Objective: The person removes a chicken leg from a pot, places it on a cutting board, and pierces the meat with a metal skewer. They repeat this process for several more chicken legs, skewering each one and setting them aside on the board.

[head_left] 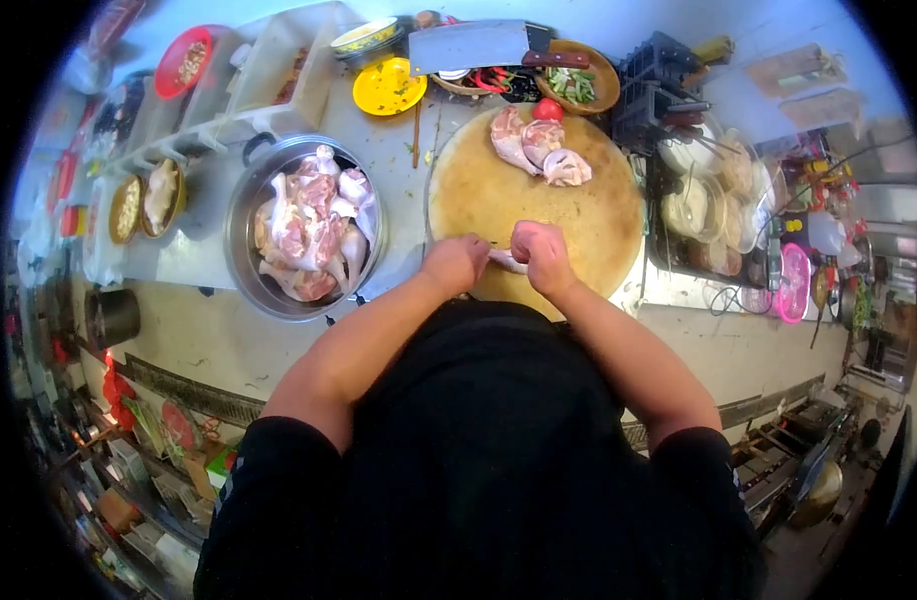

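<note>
On the near part of the round wooden chopping board (535, 215), a pale pink piece of raw chicken (508, 261) shows between my hands. My left hand (463, 262) is closed on its left end, at the board's left edge. At the right end, my right hand (542, 256) makes a fist; what is inside it is hidden. A small dark tip shows near the left fingers, too small to name. Farther up the board lie several cut raw chicken pieces (541, 147) beside a tomato (549, 110). A metal pot (234, 245) heaped with raw chicken legs (314, 225) stands to the left.
Behind the board, a cleaver (469, 48) lies across bowls, beside a yellow plate (389, 87) and a bowl of chopped greens (571, 85). A dark rack (662, 85) and a tray of bagged items (714, 205) stand right. Clear plastic bins (279, 75) line the left back.
</note>
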Tool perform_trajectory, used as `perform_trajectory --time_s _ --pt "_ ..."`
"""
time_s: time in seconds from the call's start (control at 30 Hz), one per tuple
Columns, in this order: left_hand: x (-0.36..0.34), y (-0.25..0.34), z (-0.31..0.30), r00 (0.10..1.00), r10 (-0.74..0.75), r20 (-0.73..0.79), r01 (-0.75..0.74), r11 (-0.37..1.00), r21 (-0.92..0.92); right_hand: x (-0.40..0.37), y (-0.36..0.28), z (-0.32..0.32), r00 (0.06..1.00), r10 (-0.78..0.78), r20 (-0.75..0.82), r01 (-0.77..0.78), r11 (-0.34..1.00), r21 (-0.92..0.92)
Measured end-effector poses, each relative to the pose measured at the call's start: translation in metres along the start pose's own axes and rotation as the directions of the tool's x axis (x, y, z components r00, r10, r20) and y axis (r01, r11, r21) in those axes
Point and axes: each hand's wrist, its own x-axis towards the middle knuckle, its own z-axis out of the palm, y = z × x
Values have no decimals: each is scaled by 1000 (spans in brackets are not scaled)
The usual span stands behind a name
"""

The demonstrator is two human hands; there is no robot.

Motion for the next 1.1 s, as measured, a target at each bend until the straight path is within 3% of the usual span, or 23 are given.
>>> perform_trajectory --time_s 0.17,0.3,0.37,0.47,0.53,0.63,0.7,0.77,0.93,1.0,1.1 --pt "-4 3 3 1000 4 -25 -6 998 -63 -5 -10 -8 999 1 34 0 999 -38" --pt "-2 -1 0 1000 -26 -7 26 1000 1 -4 -12 -4 998 -22 64 25 998 -59" --pt "1 1 -2 1000 -6 -15 6 1000 -16 -5 -10 -13 998 1 60 -1 1000 -3" --pt "2 5 0 991 -100 88 96 994 48 -10 -8 -10 999 30 42 -31 999 17" --pt "1 1 -1 1000 -13 2 13 1000 16 -5 -10 -8 1000 12 21 -12 1000 -13" --pt "2 6 -6 998 -35 42 33 999 38 -8 -12 -18 999 31 15 -31 1000 -5" --pt "4 11 -9 995 -55 81 52 998 35 -14 -5 -31 995 87 40 -93 978 188" --pt "3 12 -7 990 -76 121 72 997 36 -12 1 -22 997 75 10 -75 981 179" --pt "4 5 -3 999 15 49 -17 999 46 -8 -17 -33 995 60 -79 -39 969 242" --pt "7 6 -4 996 -27 82 23 998 54 -15 -37 -33 995 26 -94 15 912 409" --pt "5 5 -2 990 -46 134 32 994 105 -20 -39 -22 990 77 -116 -32 935 353"
